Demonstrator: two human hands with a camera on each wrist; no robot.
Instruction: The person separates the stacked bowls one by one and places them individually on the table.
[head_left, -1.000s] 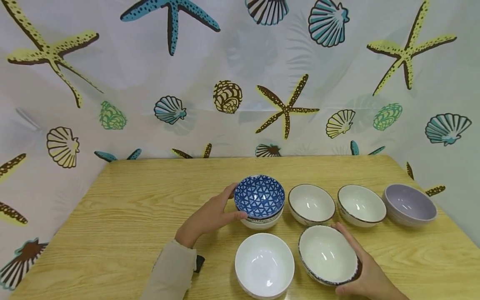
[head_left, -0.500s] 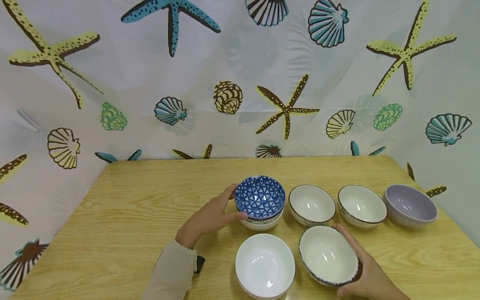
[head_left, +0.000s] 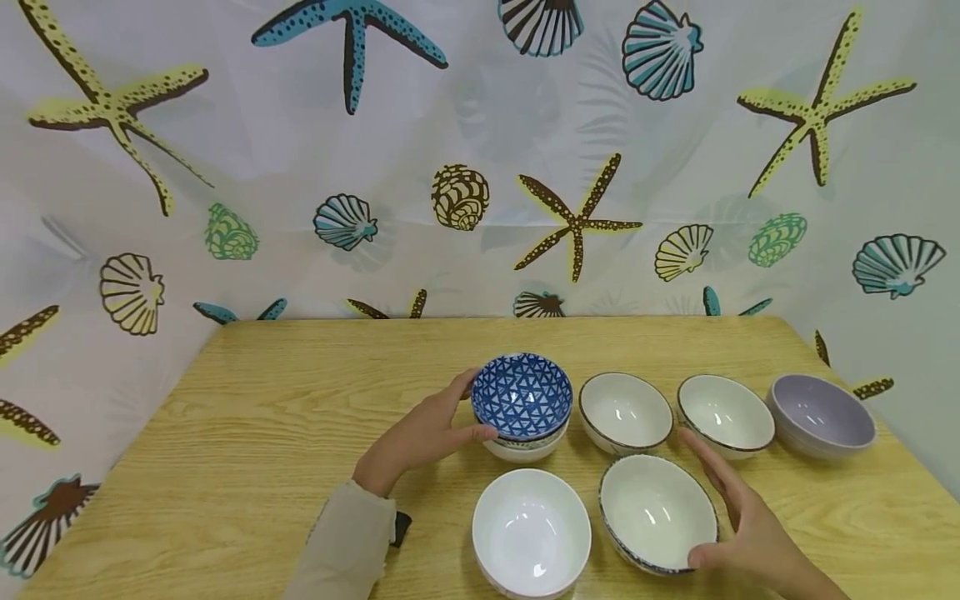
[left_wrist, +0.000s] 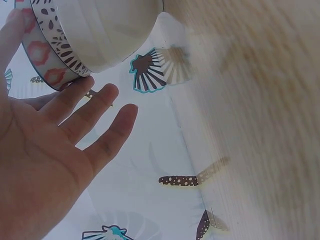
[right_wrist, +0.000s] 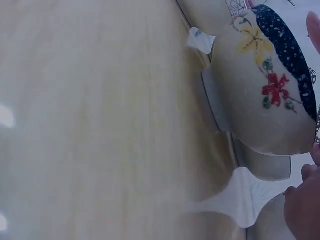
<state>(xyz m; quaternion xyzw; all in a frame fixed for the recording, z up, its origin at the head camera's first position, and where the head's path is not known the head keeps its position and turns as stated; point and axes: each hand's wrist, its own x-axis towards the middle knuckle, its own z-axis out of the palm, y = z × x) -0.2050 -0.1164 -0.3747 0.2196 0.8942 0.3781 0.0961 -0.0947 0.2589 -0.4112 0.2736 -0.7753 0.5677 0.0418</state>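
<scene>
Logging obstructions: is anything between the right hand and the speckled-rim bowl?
Nothing visible: the right hand is right beside the speckled-rim bowl, thumb at its rim. The plain white bowl stands on the opposite side.

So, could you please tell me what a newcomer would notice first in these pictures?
Probably the blue triangle-patterned bowl topping the stack, with the left hand at its side. The starfish-and-shell backdrop behind the table may catch the eye next. Then perhaps the lilac bowl, farthest right on the table.
</scene>
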